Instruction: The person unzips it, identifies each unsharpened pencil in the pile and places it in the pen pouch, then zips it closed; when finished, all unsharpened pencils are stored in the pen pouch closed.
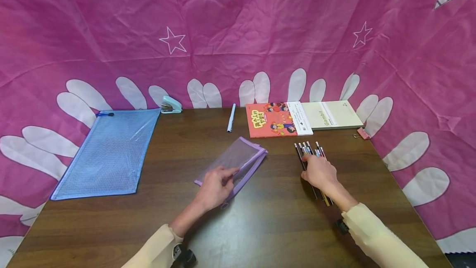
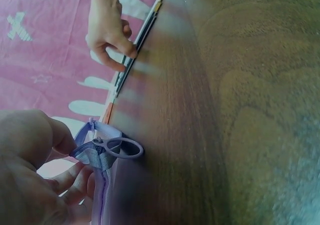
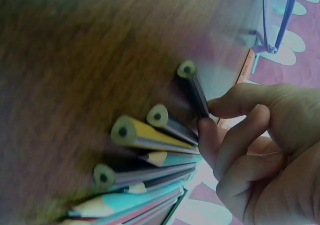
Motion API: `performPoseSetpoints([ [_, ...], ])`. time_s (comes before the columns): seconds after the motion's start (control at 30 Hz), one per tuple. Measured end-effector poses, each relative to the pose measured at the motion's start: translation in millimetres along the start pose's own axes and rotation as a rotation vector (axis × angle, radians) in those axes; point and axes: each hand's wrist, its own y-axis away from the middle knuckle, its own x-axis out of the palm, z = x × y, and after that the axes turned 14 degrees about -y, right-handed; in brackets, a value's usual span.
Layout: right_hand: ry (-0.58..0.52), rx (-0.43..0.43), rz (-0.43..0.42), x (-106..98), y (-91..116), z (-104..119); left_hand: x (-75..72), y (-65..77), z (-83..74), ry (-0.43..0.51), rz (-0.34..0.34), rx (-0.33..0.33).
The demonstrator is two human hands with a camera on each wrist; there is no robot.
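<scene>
A purple mesh zip pouch (image 1: 232, 152) lies slantwise in the middle of the brown table. My left hand (image 1: 215, 187) grips the pouch's near edge, and in the left wrist view the thumb and fingers pinch it beside the zipper end with its loop pull (image 2: 142, 149). On the right, my right hand (image 1: 320, 173) reaches over a loose row of several pencils (image 1: 297, 150). Its thumb and forefinger pinch a black pencil (image 3: 194, 92), set slightly apart from the others. A yellow pencil (image 3: 150, 134) and some sharpened ones lie beside it.
A blue mesh zip bag (image 1: 108, 152) lies at left, a light-blue stapler (image 1: 172, 104) behind it. Toward the back are a pale blue pen (image 1: 231, 118), a red-orange book (image 1: 271, 125), a cream notebook (image 1: 334, 115) and a pink binder clip (image 1: 363, 133). A pink cloth hangs behind.
</scene>
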Motion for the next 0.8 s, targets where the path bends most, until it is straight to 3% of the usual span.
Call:
performPoseSetpoints([
  [0.47, 0.053, -0.006, -0.026, 5.8, -3.9, 8.4, 1.0, 1.2, -0.5, 0.021, 0.008, -0.023],
  [0.67, 0.027, 0.03, 0.004, 6.8, -3.4, 9.0, 0.9, 2.4, -1.4, 0.018, 0.03, -0.037],
  [0.8, -0.027, 0.004, -0.017, 4.9, -1.7, 9.0, 0.2, 1.8, -1.7, 0.021, 0.028, -0.039],
])
